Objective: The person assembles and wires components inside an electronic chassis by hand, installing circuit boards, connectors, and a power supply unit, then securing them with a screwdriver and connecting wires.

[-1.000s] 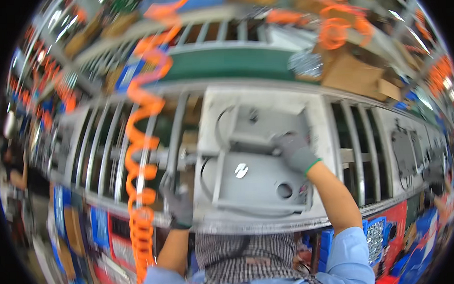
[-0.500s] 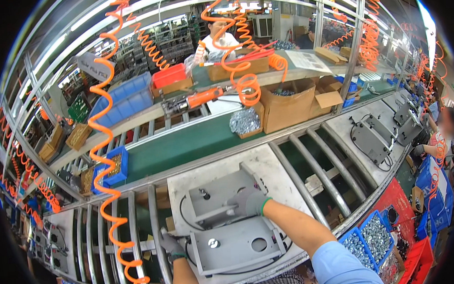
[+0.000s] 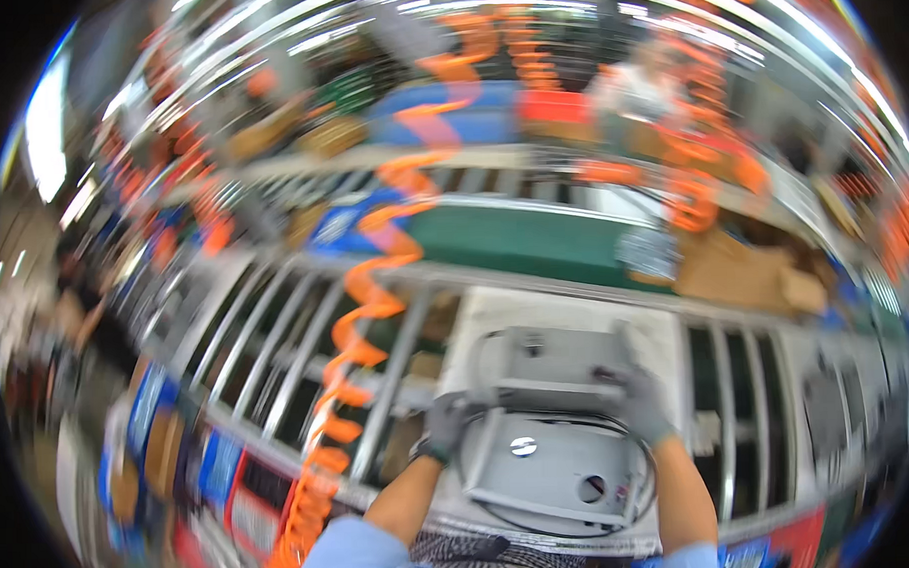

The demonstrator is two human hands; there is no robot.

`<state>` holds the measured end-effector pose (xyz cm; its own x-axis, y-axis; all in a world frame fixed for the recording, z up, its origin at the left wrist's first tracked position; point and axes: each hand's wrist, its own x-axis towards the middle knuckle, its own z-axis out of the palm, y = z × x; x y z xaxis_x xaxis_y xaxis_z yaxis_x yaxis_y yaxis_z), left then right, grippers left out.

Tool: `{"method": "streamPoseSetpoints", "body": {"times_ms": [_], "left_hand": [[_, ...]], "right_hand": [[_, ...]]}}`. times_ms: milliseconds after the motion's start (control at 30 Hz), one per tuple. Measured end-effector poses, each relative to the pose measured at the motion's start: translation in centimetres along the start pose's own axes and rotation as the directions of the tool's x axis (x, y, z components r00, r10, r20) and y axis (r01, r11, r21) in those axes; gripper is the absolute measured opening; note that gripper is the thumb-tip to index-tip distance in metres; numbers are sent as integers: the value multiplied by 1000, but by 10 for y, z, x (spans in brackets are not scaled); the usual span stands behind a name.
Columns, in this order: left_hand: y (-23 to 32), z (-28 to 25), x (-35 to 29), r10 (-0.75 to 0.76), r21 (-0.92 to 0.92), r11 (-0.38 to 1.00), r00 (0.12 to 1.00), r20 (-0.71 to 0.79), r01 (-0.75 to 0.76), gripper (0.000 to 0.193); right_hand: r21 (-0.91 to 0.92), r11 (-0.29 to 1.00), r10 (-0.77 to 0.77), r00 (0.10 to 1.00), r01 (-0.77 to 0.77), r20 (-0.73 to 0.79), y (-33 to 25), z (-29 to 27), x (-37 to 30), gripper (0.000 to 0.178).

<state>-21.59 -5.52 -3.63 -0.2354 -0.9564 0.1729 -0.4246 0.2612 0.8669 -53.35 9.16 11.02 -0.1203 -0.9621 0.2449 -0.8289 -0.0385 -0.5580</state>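
Note:
Two grey metal housings lie one behind the other on a pale work board. The near housing [image 3: 546, 466] has a bright round spot and a round hole; the far housing [image 3: 562, 355] carries a small dark fitting. A black cable [image 3: 643, 465] loops around the near one. My left hand [image 3: 444, 425], in a grey glove, is at the left side of the housings, beside the near one's corner. My right hand [image 3: 644, 393], also gloved, lies by the right end of the far housing, near the cable. Motion blur hides what the fingers of either hand grip.
The board [image 3: 656, 327] rests on a roller conveyor [image 3: 277, 360]. An orange coiled air hose [image 3: 365, 287] hangs left of my arms. Behind runs a green belt [image 3: 513, 244], with a cardboard box [image 3: 740, 274] to the right. Blue bins [image 3: 220, 462] stand at lower left.
The view has swung left and is blurred. My right hand has moved from on top of the far housing to its right end. My left hand remains at the left side.

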Motion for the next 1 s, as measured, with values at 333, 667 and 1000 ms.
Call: {"method": "streamPoseSetpoints", "body": {"times_ms": [333, 667, 1000], "left_hand": [[39, -23, 6, 14, -193, 981, 999, -40, -21, 47], [117, 8, 62, -83, -336, 886, 821, 565, 321, 62], [91, 7, 66, -32, -212, 965, 873, 487, 153, 67]], "right_hand": [[-236, 958, -179, 983, 165, -39, -53, -1, -187, 60], [-440, 854, -384, 906, 277, -175, -79, 59, -157, 36], [-465, 845, -376, 911, 263, -170, -94, 63, -156, 40]]}}
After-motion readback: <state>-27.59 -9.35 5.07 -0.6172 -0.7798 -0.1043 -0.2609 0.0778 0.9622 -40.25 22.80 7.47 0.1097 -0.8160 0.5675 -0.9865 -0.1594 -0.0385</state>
